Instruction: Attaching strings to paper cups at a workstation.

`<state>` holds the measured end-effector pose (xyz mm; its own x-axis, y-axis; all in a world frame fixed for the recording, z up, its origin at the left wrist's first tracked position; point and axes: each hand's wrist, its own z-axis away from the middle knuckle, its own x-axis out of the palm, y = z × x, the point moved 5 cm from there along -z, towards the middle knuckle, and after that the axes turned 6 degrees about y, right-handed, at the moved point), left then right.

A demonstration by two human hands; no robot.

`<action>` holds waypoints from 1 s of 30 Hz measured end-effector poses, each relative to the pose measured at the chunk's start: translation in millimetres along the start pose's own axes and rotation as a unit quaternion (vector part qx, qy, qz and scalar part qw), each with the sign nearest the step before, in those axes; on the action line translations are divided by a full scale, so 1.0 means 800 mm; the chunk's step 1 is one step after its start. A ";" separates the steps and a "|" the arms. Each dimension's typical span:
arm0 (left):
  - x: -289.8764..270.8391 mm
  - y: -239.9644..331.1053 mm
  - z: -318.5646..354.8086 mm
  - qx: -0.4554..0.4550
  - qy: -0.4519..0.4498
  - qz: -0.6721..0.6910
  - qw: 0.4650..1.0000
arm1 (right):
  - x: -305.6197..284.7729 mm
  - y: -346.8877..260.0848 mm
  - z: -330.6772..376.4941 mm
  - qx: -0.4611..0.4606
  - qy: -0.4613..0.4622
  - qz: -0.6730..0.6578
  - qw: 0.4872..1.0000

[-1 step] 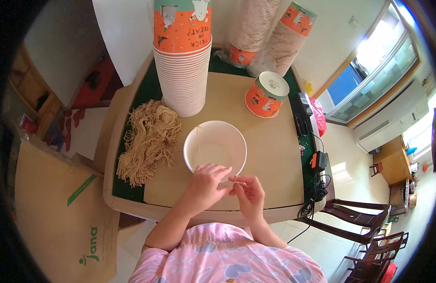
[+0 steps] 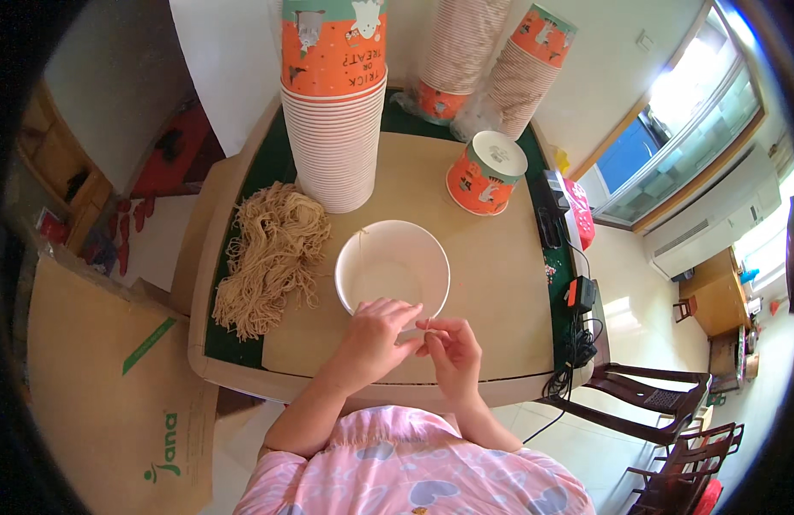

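Note:
A white-lined paper bucket (image 2: 393,257) stands upright at the middle of the table. My left hand (image 2: 378,336) grips its near rim, with the fingers over the edge and the thumb outside. Close beside it, my right hand (image 2: 453,348) pinches a thin pale strand of cord (image 2: 427,331) that is partly hidden by the fingertips. The left thumb almost meets the right fingers. A short bit of beige cord (image 2: 363,230) shows at the bucket's far rim. To the left lies a loose heap of beige cords (image 2: 272,257).
A tall stack of orange printed paper buckets (image 2: 337,137) rises behind the cords. One upside-down bucket (image 2: 487,176) sits at the back right, near more stacks (image 2: 521,81). Black cables (image 2: 577,343) hang along the right table edge beside a dark chair (image 2: 646,390). A large cardboard sheet (image 2: 114,378) stands left.
The cord strand that hung down inside the bucket from its far rim no longer shows there; only a short bit remains at the rim. Both hands have kept their places.

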<state>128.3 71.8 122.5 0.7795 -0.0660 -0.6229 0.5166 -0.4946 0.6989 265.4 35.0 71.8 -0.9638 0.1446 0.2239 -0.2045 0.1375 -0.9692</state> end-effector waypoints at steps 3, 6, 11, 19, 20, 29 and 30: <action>0.003 -0.008 0.002 -0.001 0.014 -0.002 1.000 | 0.005 -0.001 -0.004 0.007 -0.005 0.037 0.999; -0.001 -0.016 -0.002 -0.023 0.034 0.008 0.999 | -0.002 0.006 0.001 0.005 0.001 0.041 0.999; 0.003 -0.023 -0.027 0.017 -0.049 -0.028 0.998 | -0.022 0.015 0.014 0.004 0.016 0.004 1.000; 0.037 -0.013 -0.038 0.062 -0.169 -0.055 0.982 | -0.020 0.016 0.007 -0.022 0.033 -0.003 0.999; 0.040 -0.013 -0.038 0.049 -0.184 -0.061 0.980 | -0.020 0.016 0.007 -0.022 0.032 -0.003 0.999; 0.032 -0.026 -0.033 -0.014 -0.103 -0.010 0.995 | -0.034 0.027 0.019 0.010 0.049 -0.011 0.999; 0.032 -0.026 -0.031 -0.014 -0.105 -0.009 0.994 | -0.036 0.030 0.019 0.026 0.052 -0.012 0.998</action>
<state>146.4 101.9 100.9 0.6807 -0.2373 -0.6931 0.5416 -0.4741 0.6942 285.4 19.4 40.3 -0.9359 0.2434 0.2547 -0.2391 0.0922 -0.9666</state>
